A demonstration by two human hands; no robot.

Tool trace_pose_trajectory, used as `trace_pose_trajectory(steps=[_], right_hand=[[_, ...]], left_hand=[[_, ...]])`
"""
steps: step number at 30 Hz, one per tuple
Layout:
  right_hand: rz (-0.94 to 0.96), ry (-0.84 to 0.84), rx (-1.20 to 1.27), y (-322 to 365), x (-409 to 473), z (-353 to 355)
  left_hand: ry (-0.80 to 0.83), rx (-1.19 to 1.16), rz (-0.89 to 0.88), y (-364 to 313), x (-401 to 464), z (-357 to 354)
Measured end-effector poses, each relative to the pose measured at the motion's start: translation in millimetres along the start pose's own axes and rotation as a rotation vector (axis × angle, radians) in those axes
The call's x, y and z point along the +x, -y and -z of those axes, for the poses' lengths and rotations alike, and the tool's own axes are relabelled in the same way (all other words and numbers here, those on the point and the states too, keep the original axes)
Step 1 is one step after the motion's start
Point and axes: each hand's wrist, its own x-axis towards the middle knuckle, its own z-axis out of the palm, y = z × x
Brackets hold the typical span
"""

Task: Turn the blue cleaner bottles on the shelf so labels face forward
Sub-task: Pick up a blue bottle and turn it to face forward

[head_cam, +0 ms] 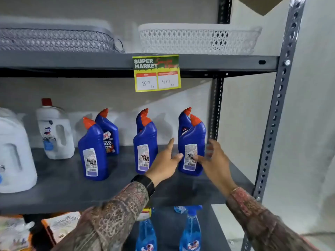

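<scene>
Blue cleaner bottles (pixel 191 142) on mid shelf (pixel 59 178), front 3 show back labels | head cam: L hand (pixel 164 163) + R hand (pixel 214 160) spread open, flanking rightmost front btl, gripping nothing | tip: grip body, twist half turn upright.

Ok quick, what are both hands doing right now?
Left hand: open, fingers spread, thumb tip at the right-front blue bottle, not gripping.
Right hand: open, fingers blurred beside the same bottle, holding nothing.
</scene>
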Motion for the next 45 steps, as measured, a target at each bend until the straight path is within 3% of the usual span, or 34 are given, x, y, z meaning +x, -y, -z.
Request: trace_pose_trajectory(steps=[3, 9, 13, 19, 23, 29, 34, 40, 42, 45], right_hand=[[-0.067, 0.108, 0.042, -10, 8, -4], [-0.11, 0.092, 0.117, -20, 18, -15], [-0.074, 0.102, 0.208, -5, 27, -6], [-0.006, -0.123, 0.213, 2, 22, -11], [0.082, 0.019, 0.272, -1, 13, -13], [0.131, 0.208, 0.137, -1, 24, -16], [0.12, 0.178, 0.104, 0, 28, -16], [0.061, 0.013, 0.035, 10, 25, -18], [0.052, 0.03, 0.094, 9, 25, -15], [0.027, 0.147, 0.221, 0, 27, -8]], left_hand=[[0.049, -0.171, 0.024, 6, 12, -6], [0.055, -0.173, -0.032, 11, 18, -11], [0.037, -0.322, -0.028, 4, 27, -4], [-0.09, -0.435, -0.068, -1, 31, -3], [-0.138, -0.446, -0.107, 0, 28, -11], [-0.104, -0.55, -0.148, -3, 23, -9], [-0.041, -0.536, -0.132, -7, 20, -10], [-0.027, -0.563, -0.12, -4, 22, -12], [-0.034, -0.572, -0.103, -8, 26, -15], [0.09, -0.661, -0.055, -15, 31, -19]])
